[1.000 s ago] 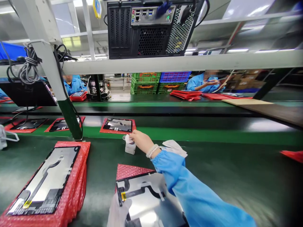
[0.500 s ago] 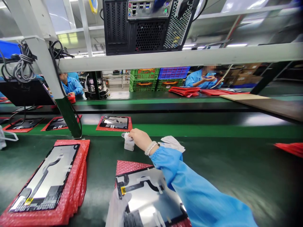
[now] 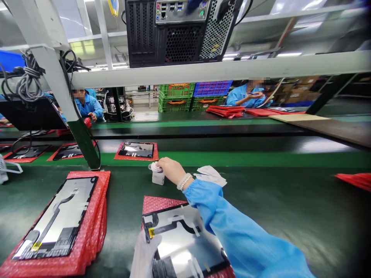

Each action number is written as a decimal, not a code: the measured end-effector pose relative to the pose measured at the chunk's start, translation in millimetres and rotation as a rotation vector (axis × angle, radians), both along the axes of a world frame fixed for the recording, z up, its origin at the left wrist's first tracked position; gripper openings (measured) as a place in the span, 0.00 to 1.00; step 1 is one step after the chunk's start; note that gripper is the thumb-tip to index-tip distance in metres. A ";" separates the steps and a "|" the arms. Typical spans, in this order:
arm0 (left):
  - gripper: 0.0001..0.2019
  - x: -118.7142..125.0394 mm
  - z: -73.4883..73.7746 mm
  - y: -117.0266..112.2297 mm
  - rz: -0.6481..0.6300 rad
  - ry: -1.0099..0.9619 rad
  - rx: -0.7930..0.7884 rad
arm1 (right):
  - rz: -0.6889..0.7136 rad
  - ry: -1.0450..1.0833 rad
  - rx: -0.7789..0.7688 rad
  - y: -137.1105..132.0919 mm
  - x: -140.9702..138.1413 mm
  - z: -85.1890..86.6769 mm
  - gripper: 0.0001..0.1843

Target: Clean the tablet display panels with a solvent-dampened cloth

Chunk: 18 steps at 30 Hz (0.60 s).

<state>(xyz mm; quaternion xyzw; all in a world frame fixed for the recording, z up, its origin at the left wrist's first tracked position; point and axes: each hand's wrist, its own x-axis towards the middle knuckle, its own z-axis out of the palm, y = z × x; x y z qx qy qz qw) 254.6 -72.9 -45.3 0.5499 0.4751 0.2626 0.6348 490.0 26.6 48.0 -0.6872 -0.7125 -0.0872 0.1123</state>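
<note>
The right hand [image 3: 171, 170] has its fingers together on a white cloth [image 3: 155, 167], held at the top of a small white bottle [image 3: 158, 178]. The left hand [image 3: 144, 251], in a white glove, lays its thumb over the left edge of the screen [image 3: 185, 235]; its fingers are hidden, so clamping cannot be confirmed. The screen lies at the near edge of view, above a red sleeve [image 3: 159, 202], partly covered by the right forearm. Crumpled white material [image 3: 210, 175] lies beside the right wrist. A stack of red sleeves [image 3: 97, 227] at left carries a second screen [image 3: 55, 216].
</note>
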 end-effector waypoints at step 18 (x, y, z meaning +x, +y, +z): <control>0.26 2.1 -32.5 15.1 -0.094 0.005 0.036 | -0.030 0.007 0.024 0.6 -0.8 -2.7 0.09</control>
